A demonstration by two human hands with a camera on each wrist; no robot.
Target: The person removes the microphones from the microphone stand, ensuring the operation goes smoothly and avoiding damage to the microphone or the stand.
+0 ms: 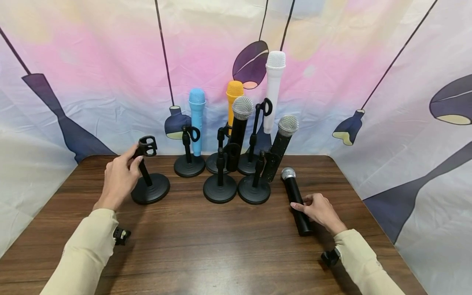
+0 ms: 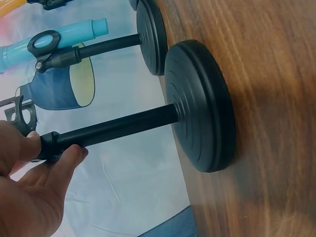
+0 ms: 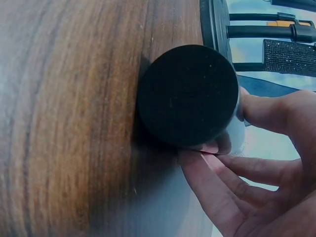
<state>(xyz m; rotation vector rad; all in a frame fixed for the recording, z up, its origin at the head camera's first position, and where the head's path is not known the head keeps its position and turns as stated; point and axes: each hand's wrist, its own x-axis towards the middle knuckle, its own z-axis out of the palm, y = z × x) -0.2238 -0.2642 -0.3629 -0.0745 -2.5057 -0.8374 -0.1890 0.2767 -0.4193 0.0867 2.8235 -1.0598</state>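
My left hand [image 1: 119,176] grips a black desktop microphone stand [image 1: 151,188] near the top of its pole, just under the empty clip [image 1: 147,146]. In the left wrist view, thumb and fingers close round the collar, and the round base [image 2: 200,106] is at the tabletop. On the right, a black microphone [image 1: 296,200] with a silver mesh head lies on the table, head pointing away from me. My right hand [image 1: 321,211] holds its body between thumb and fingers. The right wrist view looks onto the flat butt end of the microphone [image 3: 187,96], which hides some fingertips.
Several more stands hold microphones at the back: blue [image 1: 197,119], yellow [image 1: 234,96], white [image 1: 273,90], black with silver head [image 1: 239,127], and sparkly black [image 1: 278,149]. A patterned cloth [image 1: 313,86] hangs behind the wooden table [image 1: 221,254].
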